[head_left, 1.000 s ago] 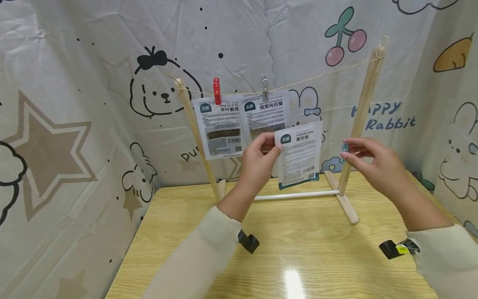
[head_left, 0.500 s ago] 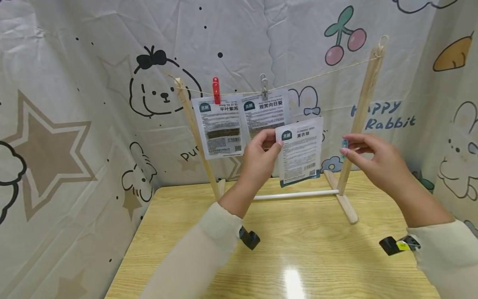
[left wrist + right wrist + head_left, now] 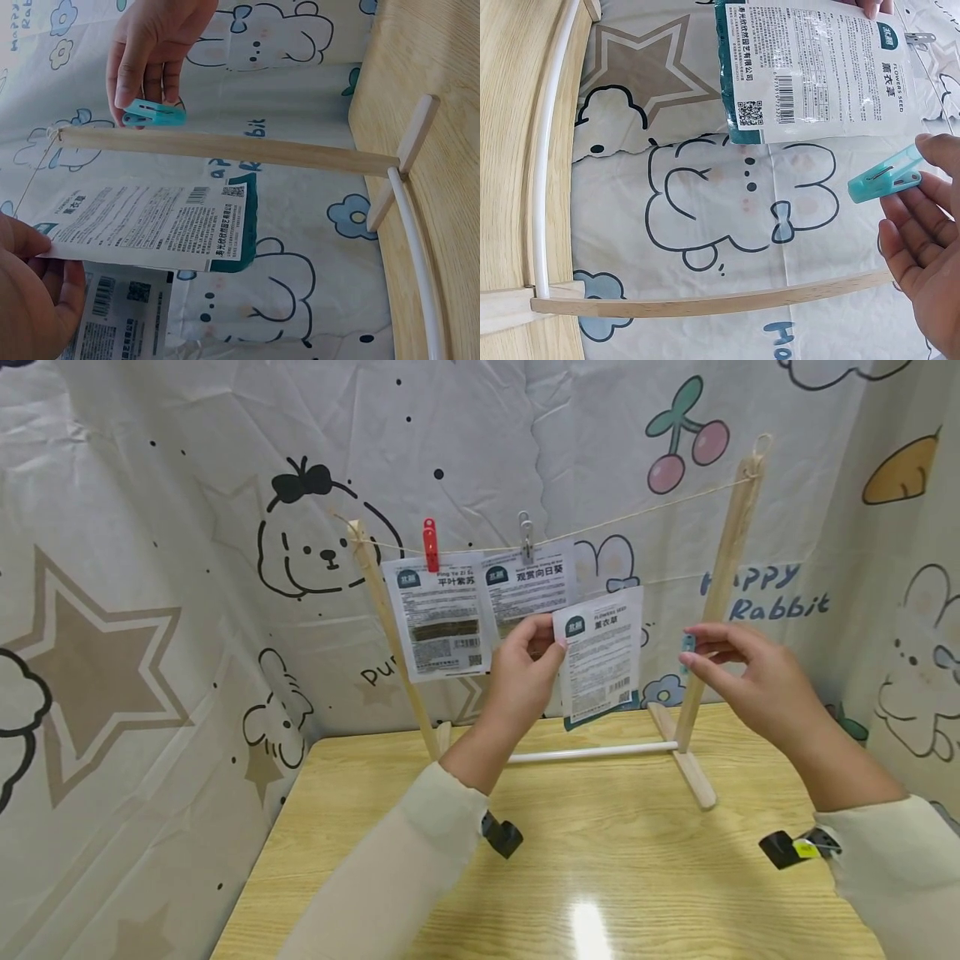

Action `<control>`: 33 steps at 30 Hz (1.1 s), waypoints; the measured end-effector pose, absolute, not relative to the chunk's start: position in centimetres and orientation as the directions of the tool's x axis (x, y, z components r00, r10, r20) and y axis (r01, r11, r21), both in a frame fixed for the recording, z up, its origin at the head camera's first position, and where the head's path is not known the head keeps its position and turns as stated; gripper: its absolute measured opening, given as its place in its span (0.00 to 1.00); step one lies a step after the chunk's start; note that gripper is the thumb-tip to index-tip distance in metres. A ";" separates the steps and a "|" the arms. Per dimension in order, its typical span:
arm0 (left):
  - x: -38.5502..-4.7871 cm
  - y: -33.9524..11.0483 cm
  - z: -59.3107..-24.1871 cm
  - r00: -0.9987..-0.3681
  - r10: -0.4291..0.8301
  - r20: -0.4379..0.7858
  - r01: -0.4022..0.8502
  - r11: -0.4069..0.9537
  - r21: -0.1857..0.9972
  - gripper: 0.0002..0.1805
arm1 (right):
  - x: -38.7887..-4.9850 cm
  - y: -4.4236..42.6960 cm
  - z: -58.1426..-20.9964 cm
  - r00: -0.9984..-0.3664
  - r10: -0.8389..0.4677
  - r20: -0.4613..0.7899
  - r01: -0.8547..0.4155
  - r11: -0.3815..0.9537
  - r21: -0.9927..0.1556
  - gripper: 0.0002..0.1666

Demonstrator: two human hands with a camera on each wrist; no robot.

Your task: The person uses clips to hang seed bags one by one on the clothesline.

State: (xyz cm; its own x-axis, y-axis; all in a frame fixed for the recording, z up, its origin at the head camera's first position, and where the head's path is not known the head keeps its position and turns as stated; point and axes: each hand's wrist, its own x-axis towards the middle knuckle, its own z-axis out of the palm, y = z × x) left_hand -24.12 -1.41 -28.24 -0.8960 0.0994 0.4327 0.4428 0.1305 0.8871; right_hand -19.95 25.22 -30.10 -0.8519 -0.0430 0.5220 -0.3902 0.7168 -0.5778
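Observation:
My left hand pinches the left edge of a white and teal seed packet, held up in front of the rack. In my right hand, a teal clothespin is pinched between thumb and fingers, to the right of the packet and apart from it. Two more seed packets hang side by side on a string. A red clothespin clips the left packet; a grey clothespin clips the right packet, partly hidden by my left hand.
The string runs between the left wooden post and the taller-looking right post. A white rod joins the posts low down, above the wooden table. A printed cloth hangs behind.
The held packet has risen slightly, its lower end swinging a little. My right hand has also lifted slightly with the teal clothespin. The hanging packets stay on the string.

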 end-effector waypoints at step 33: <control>-24.3 -0.7 -26.4 -0.896 0.085 0.435 0.443 0.149 0.884 0.12 | -20.0 24.4 -28.1 -0.835 -0.049 0.548 -0.413 0.713 -0.566 0.27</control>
State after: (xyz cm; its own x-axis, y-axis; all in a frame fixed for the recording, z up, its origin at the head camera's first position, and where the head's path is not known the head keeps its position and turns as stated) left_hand -24.27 -0.73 -26.37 -0.8963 0.0847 0.4353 0.4434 0.1494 0.8838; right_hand -19.98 24.44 -28.07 -0.8352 -0.0488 0.5477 -0.4132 0.7130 -0.5665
